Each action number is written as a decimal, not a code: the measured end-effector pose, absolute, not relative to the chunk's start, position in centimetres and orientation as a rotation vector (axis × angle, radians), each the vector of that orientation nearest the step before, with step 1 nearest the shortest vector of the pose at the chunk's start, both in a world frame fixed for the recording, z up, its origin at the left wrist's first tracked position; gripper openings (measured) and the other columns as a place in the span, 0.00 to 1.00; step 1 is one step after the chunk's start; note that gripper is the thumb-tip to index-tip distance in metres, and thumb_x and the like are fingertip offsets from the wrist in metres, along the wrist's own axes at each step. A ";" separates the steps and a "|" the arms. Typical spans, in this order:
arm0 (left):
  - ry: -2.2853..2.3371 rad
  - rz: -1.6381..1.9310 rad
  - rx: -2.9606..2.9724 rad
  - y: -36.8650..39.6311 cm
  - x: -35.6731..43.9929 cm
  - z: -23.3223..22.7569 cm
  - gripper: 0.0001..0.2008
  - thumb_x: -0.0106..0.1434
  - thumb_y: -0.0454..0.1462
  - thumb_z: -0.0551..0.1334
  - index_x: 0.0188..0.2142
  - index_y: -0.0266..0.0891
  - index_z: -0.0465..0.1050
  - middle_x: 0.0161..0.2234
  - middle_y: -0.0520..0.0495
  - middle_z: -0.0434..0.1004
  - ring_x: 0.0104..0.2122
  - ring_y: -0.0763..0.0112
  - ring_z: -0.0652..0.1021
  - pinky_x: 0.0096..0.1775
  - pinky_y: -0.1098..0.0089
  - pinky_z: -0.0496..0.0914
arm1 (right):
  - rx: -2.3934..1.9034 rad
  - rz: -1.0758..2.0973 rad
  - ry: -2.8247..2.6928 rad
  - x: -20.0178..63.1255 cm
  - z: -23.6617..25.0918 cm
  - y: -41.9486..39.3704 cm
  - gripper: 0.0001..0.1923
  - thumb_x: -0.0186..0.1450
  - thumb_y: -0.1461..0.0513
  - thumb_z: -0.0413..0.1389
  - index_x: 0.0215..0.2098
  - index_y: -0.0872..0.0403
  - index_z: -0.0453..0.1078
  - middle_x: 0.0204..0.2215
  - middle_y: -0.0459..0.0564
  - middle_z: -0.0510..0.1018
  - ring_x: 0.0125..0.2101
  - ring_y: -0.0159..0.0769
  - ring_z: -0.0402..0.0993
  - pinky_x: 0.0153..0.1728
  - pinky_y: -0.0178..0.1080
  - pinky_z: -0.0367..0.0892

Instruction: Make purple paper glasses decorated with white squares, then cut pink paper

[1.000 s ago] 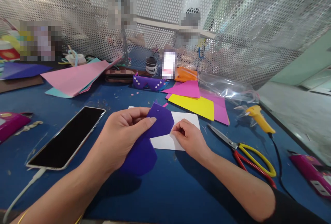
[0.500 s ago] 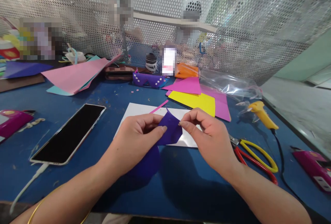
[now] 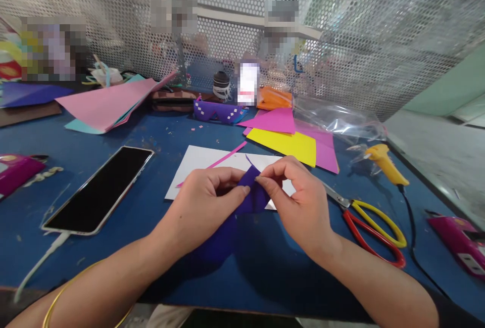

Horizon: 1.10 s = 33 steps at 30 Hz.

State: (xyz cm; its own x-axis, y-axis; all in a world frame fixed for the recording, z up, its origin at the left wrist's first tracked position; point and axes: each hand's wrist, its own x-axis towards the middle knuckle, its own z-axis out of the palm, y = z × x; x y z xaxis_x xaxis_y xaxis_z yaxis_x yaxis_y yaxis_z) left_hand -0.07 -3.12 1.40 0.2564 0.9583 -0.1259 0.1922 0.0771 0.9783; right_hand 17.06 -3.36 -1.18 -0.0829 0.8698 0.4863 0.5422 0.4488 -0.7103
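Note:
A dark purple craft sheet piece (image 3: 253, 199) is held between my two hands over the table. My left hand (image 3: 212, 197) grips it from the left, thumb on top and fingers behind. With thumb and forefinger, my right hand (image 3: 297, 191) pinches its right edge near the top. A thin purple sliver curls up at the upper edge. The lower purple part hangs toward the table, partly hidden by my left hand. Beneath lies a white sheet (image 3: 197, 158) with a narrow pink strip (image 3: 227, 155) on it. Scissors (image 3: 373, 229) with red and yellow handles lie beside my right hand.
A phone (image 3: 100, 191) on a cable lies left. Behind are purple glasses-shaped craftwork (image 3: 215, 110), pink sheets (image 3: 109, 103), a yellow sheet (image 3: 288, 146) and a plastic bag (image 3: 341, 118). A yellow glue gun (image 3: 386, 164) and magenta devices (image 3: 458, 239) (image 3: 18, 174) sit toward the sides.
My right hand has come slightly left, closer to my left hand, and the purple piece is bent more. More of the pink strip and scissor blades shows. The view has shifted slightly.

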 end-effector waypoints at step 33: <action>1.054 0.826 1.306 -2.8 -0.3 0.6 0.09 0.60 0.36 0.65 0.39 0.48 0.83 0.28 0.55 0.83 0.29 0.74 0.80 0.29 0.79 0.70 | -1.125 0.473 -1.686 17.2 -1.3 -3.5 0.02 0.65 0.66 0.58 0.34 0.52 0.70 0.30 0.41 0.73 0.31 0.28 0.69 0.33 0.34 0.66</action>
State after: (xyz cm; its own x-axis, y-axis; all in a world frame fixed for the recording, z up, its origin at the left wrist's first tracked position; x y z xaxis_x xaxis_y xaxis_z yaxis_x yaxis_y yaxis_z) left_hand -0.25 -2.82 0.58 0.3360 0.9316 -0.1386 0.0874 0.1157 0.9894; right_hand 17.25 -3.55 -1.32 -0.0534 0.8501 0.5239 0.4534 0.4880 -0.7458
